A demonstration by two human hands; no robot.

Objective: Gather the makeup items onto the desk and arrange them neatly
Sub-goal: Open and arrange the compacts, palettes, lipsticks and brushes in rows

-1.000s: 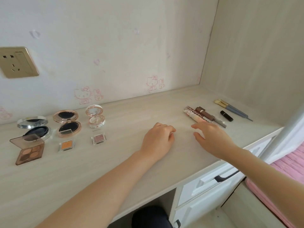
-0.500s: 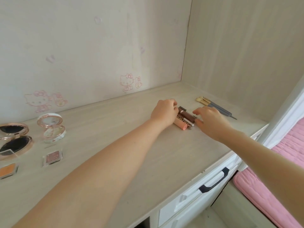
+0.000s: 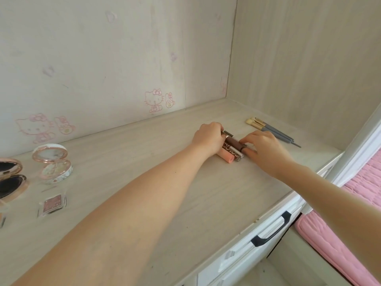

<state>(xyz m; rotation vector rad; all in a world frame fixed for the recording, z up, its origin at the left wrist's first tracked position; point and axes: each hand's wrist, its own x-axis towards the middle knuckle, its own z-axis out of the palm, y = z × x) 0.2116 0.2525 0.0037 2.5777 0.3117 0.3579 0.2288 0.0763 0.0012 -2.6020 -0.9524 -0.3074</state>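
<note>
A cluster of cosmetic tubes (image 3: 232,150) lies side by side on the pale wooden desk (image 3: 144,182): a pink one nearest me, brown ones behind it. My left hand (image 3: 208,139) curls its fingers over the tubes' left ends. From the right, my right hand (image 3: 266,149) pinches their other ends between fingertips and thumb. Grey-handled makeup brushes (image 3: 272,132) lie just beyond my right hand. At the far left stand an open floral compact (image 3: 52,162), a rose-gold compact (image 3: 10,180) cut by the frame edge, and a small pink eyeshadow pan (image 3: 52,204).
The back wall with cartoon cat stickers and a side panel close off the desk's far and right sides. White drawers with a black handle (image 3: 270,234) sit under the front edge. A pink cushion (image 3: 350,244) lies lower right.
Both hands went from the bare desk to the tubes and closed on them from either side. My view turned right, so the compacts slid towards the left edge.
</note>
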